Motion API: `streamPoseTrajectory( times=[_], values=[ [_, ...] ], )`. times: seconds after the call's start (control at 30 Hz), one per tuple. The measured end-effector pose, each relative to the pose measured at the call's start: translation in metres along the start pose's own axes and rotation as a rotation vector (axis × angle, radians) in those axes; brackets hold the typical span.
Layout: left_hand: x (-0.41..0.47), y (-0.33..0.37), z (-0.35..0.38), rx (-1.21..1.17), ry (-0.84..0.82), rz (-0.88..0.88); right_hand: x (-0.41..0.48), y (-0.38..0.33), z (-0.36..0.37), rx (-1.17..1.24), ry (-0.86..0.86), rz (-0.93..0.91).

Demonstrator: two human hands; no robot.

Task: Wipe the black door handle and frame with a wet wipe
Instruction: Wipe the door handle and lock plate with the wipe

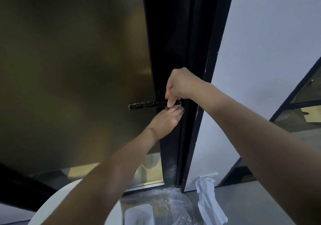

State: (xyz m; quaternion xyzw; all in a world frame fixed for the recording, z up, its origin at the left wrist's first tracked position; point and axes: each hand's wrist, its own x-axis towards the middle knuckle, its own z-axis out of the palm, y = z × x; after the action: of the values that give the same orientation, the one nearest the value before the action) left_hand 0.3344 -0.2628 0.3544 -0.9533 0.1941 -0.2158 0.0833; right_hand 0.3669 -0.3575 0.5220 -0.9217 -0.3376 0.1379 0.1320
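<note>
Handle-wiping step: right hand (180, 85) pinches door handle (147, 105) base; left hand (166, 120) flat beneath (wipe unseen). Next: the bar beyond the fingertips.

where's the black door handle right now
In the head view, the black door handle juts out level, left from the black frame, mid-picture; the right hand pinches its frame end, the left hand just below.

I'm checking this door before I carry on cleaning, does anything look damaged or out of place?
Yes. The black door frame has pale chips along its right edge, level with the right hand and just below it. A crumpled white sheet lies on the floor by the frame's foot. The door handle sits level and looks intact.
</note>
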Motion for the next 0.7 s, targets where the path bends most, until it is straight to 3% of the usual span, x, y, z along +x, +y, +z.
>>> streamPoseTrajectory(
  times=[0.07, 0.13, 0.3, 0.5, 0.63, 0.7],
  values=[
    [-0.001, -0.012, 0.002, -0.024, 0.007, 0.057, -0.003, 0.001, 0.0, 0.024, 0.007, -0.018],
    [-0.004, -0.01, 0.009, -0.137, 0.062, -0.026, -0.005, 0.003, 0.001, 0.066, 0.005, -0.028],
    [-0.01, 0.028, 0.01, -0.53, 0.324, -0.636, -0.006, 0.015, 0.001, 0.208, 0.01, -0.081],
    [-0.001, 0.042, 0.001, -0.919, 0.715, -1.185, -0.001, 0.022, 0.003, 0.29, -0.007, -0.114],
    [0.016, 0.052, 0.006, -1.486, 0.829, -1.653, 0.005, 0.024, 0.003, 0.315, -0.039, -0.11],
    [0.022, 0.053, 0.006, -1.815, 0.773, -1.742, 0.006, 0.024, 0.004, 0.318, -0.05, -0.111]
  ],
)
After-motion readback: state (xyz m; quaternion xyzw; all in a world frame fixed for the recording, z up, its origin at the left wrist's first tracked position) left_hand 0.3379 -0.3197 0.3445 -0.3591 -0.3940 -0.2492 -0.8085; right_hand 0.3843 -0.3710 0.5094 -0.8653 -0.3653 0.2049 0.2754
